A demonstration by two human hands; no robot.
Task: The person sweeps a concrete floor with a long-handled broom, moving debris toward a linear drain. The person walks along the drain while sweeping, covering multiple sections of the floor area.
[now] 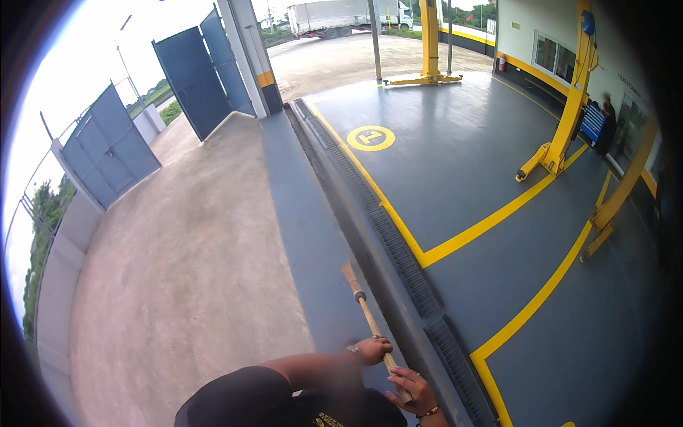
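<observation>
A broom [368, 315] with a pale wooden handle slants up and away from the wearer, in the lower middle of the view. Its straw-coloured bristles [349, 273] are over a blue-grey painted strip [313, 263], just beside an open drain channel [373, 274]; whether they touch the floor I cannot tell. Both hands grasp the handle: the left hand [373, 350] is clenched around it farther up, nearer the bristles, and the right hand [414, 388] is closed about it near its lower end. Each wrist wears a band, and the wearer's clothing is dark.

Along the channel's right side lie dark slatted gratings [398, 249] — two sections, with a gap between them near the wearer. Beyond is a glossy grey workshop floor [491, 299] with yellow lines [484, 224] and a yellow ring [371, 129]. Yellow lift posts [567, 107] stand on it; by the right-hand wall are a blue tool chest [592, 122] and a person [607, 121] in dark clothing.

To the left spreads pale concrete [178, 249], reaching blue-grey metal gates [188, 78] — and in the distance, a white truck [331, 18].
</observation>
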